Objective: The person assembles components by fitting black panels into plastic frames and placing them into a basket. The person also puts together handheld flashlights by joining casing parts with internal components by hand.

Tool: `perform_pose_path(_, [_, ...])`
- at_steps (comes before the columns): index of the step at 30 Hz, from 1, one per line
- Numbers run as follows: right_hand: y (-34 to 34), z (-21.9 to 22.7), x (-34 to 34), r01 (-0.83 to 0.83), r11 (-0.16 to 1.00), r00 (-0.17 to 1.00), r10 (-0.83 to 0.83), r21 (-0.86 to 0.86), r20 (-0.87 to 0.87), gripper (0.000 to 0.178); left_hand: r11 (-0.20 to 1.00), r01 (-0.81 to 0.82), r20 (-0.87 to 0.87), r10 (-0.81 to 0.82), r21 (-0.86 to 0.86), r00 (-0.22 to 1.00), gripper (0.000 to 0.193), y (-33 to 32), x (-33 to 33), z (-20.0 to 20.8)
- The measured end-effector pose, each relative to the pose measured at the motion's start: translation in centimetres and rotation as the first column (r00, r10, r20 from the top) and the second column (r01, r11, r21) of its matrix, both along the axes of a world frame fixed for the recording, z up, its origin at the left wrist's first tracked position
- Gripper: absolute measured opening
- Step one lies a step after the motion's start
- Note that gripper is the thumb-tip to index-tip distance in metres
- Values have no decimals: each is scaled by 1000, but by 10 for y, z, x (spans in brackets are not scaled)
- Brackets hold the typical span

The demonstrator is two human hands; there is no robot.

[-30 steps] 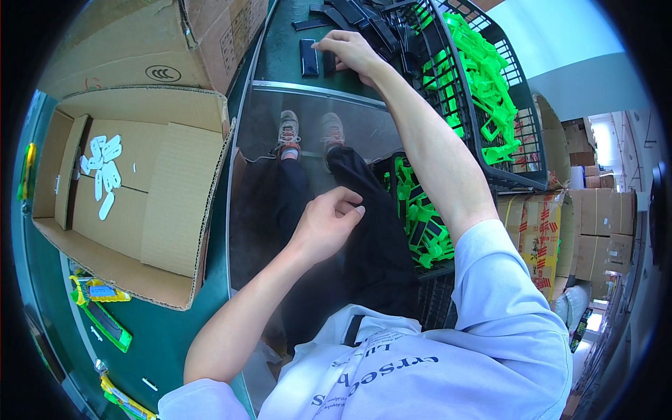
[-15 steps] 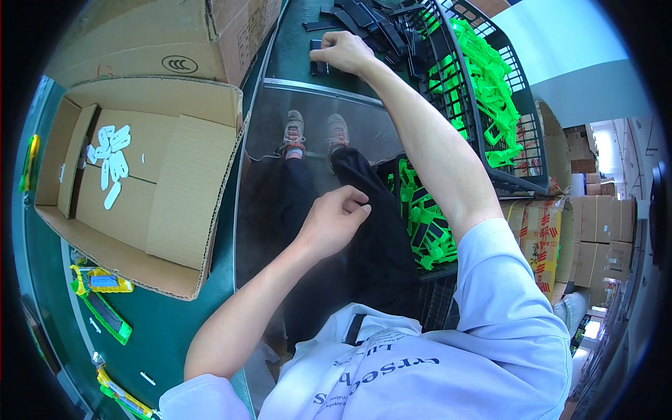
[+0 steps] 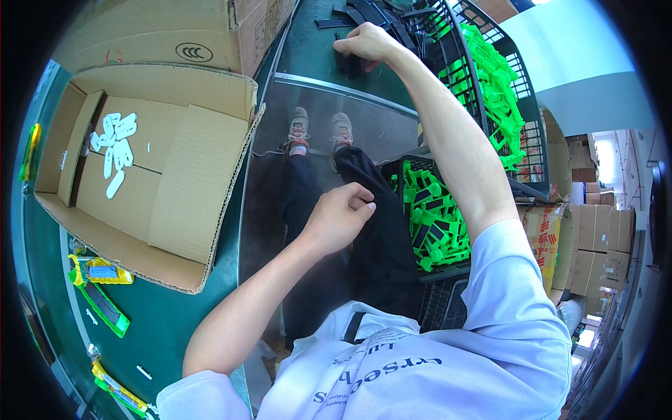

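My right hand (image 3: 367,43) reaches to the far bench top, fingers bent down and closed at a flat black plastic piece (image 3: 348,67) near the bench's front edge. The hand partly covers that piece. Beyond it and to its right lies a pile of similar black plastic pieces (image 3: 392,26). My left hand (image 3: 339,215) hangs in front of my lap, loosely curled with thumb and forefinger close together. Nothing shows between its fingers, and its palm is hidden.
A black crate (image 3: 535,164) of bright green plastic frames (image 3: 493,91) stands right of my right forearm. Below it, another crate holds green-and-black parts (image 3: 434,217). At left, an open cardboard box (image 3: 185,185) contains white oval pieces (image 3: 115,150); yellow-green tools (image 3: 105,308) lie beside it.
My right hand and the black piece under it have moved right along the bench edge. My left hand keeps its loose curl. The whole view has shifted slightly.
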State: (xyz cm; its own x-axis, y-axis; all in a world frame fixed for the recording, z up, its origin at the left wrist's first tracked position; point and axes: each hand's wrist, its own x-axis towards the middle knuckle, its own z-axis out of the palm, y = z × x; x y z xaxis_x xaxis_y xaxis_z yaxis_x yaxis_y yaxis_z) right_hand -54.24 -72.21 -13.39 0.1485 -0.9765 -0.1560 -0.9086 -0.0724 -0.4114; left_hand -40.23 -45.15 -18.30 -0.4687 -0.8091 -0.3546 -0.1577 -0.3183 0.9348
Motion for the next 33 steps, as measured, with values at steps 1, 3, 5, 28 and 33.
perform_pose_path(1, [1,0,-3,12,999,998,-14,31,59,42,1000,-11,-7,11,-10,1000,27,0,1,-2])
perform_pose_path(3, [1,-1,-11,25,998,993,-32,62,116,40,1000,3,-5,-3,-4,1000,26,-1,2,1])
perform_pose_path(5, [-2,-5,-22,24,994,975,-47,109,216,42,1000,20,-2,-20,1,1000,25,-2,1,3])
perform_pose_path(28, [18,-15,-14,111,980,994,-111,-163,10,40,999,9,13,-8,-38,1000,25,0,0,-1])
perform_pose_path(33, [26,-3,19,3,865,931,-186,-503,-315,60,999,20,30,-19,-47,999,24,-1,0,-2])
